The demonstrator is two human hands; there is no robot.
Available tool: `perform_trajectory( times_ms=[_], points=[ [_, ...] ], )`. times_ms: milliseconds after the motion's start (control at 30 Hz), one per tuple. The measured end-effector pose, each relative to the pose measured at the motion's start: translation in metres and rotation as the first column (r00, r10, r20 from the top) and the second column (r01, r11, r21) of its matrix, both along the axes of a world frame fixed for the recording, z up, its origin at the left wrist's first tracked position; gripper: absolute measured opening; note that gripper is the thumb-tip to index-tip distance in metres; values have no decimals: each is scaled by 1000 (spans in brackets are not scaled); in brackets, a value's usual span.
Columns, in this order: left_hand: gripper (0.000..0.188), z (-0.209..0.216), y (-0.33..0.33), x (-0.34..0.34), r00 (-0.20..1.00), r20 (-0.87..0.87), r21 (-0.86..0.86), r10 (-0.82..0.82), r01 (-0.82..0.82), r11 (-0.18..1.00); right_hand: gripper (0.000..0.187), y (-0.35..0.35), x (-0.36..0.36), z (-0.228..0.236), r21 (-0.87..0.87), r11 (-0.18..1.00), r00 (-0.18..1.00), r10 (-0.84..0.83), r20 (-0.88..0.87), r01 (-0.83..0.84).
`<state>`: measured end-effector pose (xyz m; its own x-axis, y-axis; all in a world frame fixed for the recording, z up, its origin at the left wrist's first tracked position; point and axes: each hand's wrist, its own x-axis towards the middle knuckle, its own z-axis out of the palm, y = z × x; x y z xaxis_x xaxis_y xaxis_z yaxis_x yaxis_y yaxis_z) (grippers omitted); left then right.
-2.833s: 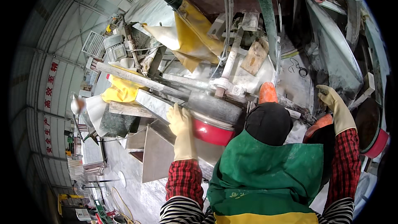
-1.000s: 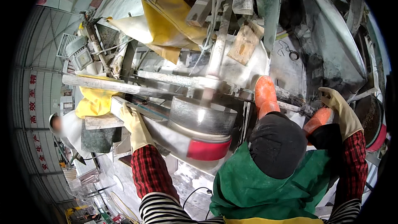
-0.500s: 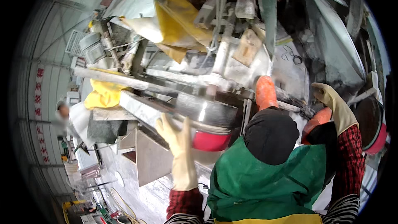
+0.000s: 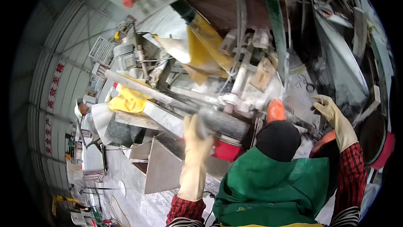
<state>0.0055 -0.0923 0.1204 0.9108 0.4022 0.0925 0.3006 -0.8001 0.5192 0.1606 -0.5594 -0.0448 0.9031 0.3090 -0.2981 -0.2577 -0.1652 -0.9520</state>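
Note:
My left hand, in a pale cream rubber glove, is raised beside a grey metal drum or wheel with a red lower band. Its fingers point up and the thumb stands away; motion blurs them, and whether they touch the drum I cannot tell. In a matching glove, my right hand hovers at the right with fingers apart and slightly bent, nothing visible in them. Below it an orange boot shows, and another orange boot stands farther left. I wear a green apron.
A long grey bar slants beside a yellow cloth. Boards lean at the left. A brown wooden block and scissors lie ahead. A red-rimmed round container stands right. A person is far left.
The view has shifted, so the surroundings sit farther right and a panel with red buttons shows at the top. My left hand has moved right toward the drum, its fingers closer together.

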Motion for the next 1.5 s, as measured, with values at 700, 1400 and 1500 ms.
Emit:
perform_trajectory(
  times_ms=[700, 1400, 1500],
  points=[
    [81, -1, -33, 93, 816, -2, 338, -578, 545, 768, 44, 14, -2, 96, 417, 446, 520, -850, -78, 792],
    [57, -125, 202, -3, 997, 23, 665, 78, -73, 743, 38, -339, -169, 9, 12, -333, -328, -920, 215, 943],
    [56, -120, 202, -10, 995, 39, 666, 87, -91, 740, 35, -328, -154, 14, 79, -311, -320, -932, 169, 947]
  ],
)
